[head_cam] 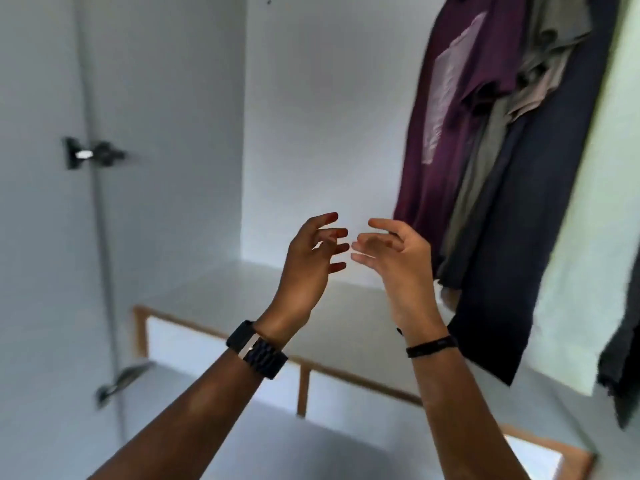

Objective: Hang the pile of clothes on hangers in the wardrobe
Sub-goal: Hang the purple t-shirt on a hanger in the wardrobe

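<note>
- Nearest: two bare forearms reach up and forward from the bottom edge. The left wrist carries a dark link-band watch (257,348); the right wrist carries a thin black band (431,346).
- Left hand (309,268): raised, fingers spread and loosely curved, grasping nothing.
- Right hand (394,258): raised opposite the left, fingers likewise loose and parted, grasping nothing. The fingertips of the two hands face each other, close but apart.
- Below and behind the hands: a smooth white shelf (214,296) inside the wardrobe, over white drawer fronts (221,341) framed in a light wood edging.
- Left, near to middle: a white wardrobe door (41,237), flat and matt, with a dark metal hinge (91,154) and a second metal fitting (121,379) lower down, both blurred.
- Right of the hands and higher: the hanging clothes, not touched by either hand. The right hand is near their lower hems.
- Leftmost garment: a purple T-shirt (460,109), soft knit, with a pale printed panel on the front.
- Just beside it: a grey-beige garment (540,64), crumpled near the top.
- Next right: a dark navy garment (519,254), long and flat, its lower corner hanging lowest.
- Farthest right: a pale green garment (595,237) and a dark grey one (623,368) at the frame edge.
- Hangers and rail are out of view.
- Farthest: the plain white back panel (322,116) of the wardrobe.
</note>
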Motion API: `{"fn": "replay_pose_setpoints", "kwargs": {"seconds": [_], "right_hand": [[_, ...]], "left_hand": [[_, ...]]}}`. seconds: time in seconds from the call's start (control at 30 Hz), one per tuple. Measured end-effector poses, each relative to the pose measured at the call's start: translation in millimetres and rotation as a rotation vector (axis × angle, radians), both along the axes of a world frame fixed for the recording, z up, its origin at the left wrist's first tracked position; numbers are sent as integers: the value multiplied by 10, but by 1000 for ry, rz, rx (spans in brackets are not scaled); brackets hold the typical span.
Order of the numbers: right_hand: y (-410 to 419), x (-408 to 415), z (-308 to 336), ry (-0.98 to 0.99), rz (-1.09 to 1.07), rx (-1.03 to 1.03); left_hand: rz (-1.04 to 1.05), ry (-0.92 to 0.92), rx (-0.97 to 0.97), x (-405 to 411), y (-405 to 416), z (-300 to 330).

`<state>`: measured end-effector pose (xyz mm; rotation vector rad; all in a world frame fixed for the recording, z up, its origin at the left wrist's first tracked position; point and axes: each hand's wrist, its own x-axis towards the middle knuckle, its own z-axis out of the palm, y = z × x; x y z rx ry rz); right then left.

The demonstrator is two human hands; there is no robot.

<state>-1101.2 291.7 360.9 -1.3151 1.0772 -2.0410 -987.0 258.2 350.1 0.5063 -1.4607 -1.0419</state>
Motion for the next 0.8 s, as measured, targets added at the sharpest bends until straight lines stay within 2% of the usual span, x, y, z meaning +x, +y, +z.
{"fn": "replay_pose_setpoints", "kwargs": {"seconds": [0.3, 0.5, 0.8], "right_hand": [[528, 1844, -1454, -14, 555, 353], [1123, 3253, -2053, 18, 906, 556], [2577, 5152, -2840, 274, 1351, 752]], "left_hand": [[435, -38, 368, 1938, 1209, -1373], [758, -2, 571, 3173, 2233, -1981], [1191, 212, 787, 4580, 4190, -2725]]}}
